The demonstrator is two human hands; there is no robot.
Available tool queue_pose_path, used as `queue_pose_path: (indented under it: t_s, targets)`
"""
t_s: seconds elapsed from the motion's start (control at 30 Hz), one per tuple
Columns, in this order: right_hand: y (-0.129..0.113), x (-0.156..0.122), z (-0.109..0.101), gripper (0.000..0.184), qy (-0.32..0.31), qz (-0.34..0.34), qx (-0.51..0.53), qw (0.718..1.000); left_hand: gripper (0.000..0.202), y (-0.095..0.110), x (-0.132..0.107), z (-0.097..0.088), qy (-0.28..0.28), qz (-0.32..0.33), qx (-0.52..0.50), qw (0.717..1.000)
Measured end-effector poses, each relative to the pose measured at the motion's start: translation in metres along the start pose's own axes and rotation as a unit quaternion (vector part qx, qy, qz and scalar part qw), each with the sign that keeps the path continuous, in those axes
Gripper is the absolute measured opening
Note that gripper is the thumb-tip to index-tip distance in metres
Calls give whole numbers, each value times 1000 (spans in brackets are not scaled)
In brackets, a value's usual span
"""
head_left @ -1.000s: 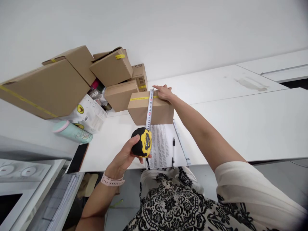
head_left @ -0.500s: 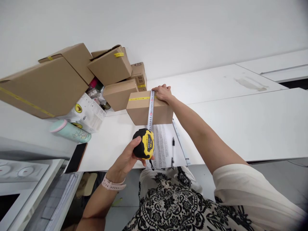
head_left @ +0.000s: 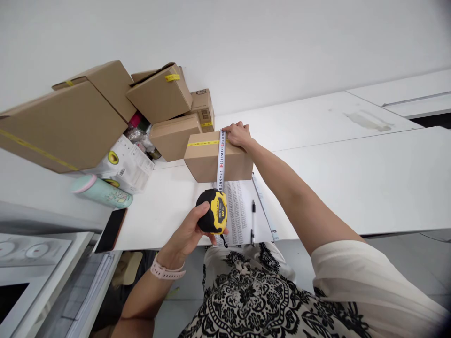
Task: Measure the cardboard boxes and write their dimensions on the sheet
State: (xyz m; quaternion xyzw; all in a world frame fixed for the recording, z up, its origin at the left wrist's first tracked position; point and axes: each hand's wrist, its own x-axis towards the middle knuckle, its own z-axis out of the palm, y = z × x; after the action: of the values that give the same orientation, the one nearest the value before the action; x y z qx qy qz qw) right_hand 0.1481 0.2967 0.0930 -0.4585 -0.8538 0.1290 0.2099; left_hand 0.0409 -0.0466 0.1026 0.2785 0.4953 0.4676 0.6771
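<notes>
My left hand (head_left: 192, 229) is closed round a black and yellow tape measure (head_left: 213, 212) above the near part of the white table. Its white blade (head_left: 221, 162) is drawn out over the top of a small cardboard box (head_left: 200, 164) that has yellow tape along its top. At the far edge of the box, my right hand (head_left: 239, 135) presses the blade's end with its fingers; the fingertips are partly hidden. Beneath the tape measure and box lies a printed sheet of paper (head_left: 241, 199), with a black-capped pen (head_left: 253, 220) on it.
Several cardboard boxes (head_left: 158, 96) are stacked at the back left. A white carton with avocado pictures (head_left: 132, 162), a mint-green bottle (head_left: 102, 191) and a dark phone (head_left: 111, 230) stand or lie at the left. The white table (head_left: 334, 188) stretches to the right along the wall.
My left hand and the tape measure have shifted very slightly to the right, and the case has turned a little. My right hand stays at the box's far edge.
</notes>
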Motion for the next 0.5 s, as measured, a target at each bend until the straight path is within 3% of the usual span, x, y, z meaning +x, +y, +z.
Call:
queue_pose_path:
  t_s: [0.5]
  targets:
    - [-1,-1,-1,50,4,-2,14,1000,68,-3,-1,3,-24,15,19,999]
